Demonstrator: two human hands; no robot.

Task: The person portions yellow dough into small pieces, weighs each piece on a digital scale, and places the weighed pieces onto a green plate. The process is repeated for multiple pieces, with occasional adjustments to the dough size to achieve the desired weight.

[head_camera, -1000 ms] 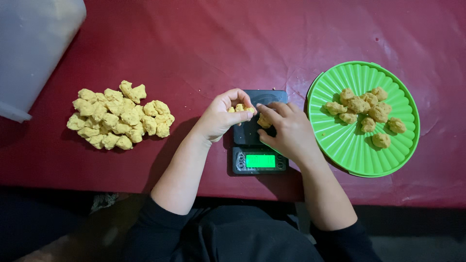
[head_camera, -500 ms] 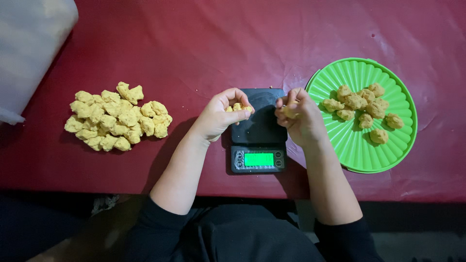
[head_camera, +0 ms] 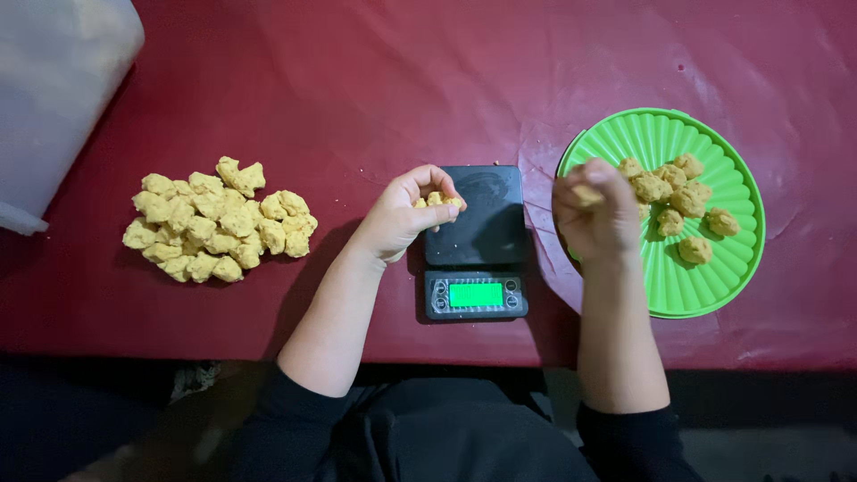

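Where plate point(head_camera: 705, 295) rim nears table edge

The right hand point(head_camera: 596, 214) covers the left part of the green plate point(head_camera: 714, 277), and its curled fingers hide most of the yellow dough piece point(head_camera: 585, 193) inside; only a sliver shows. The left hand point(head_camera: 406, 214) conceals all but the tops of the dough bits point(head_camera: 436, 199) it pinches, and it overlaps the left edge of the black scale point(head_camera: 482, 223). The figures on the scale's green display point(head_camera: 476, 295) are too small to read. A pale container point(head_camera: 54, 98) is cut off by the top and left edges. Both upper arms run out of frame at the bottom.
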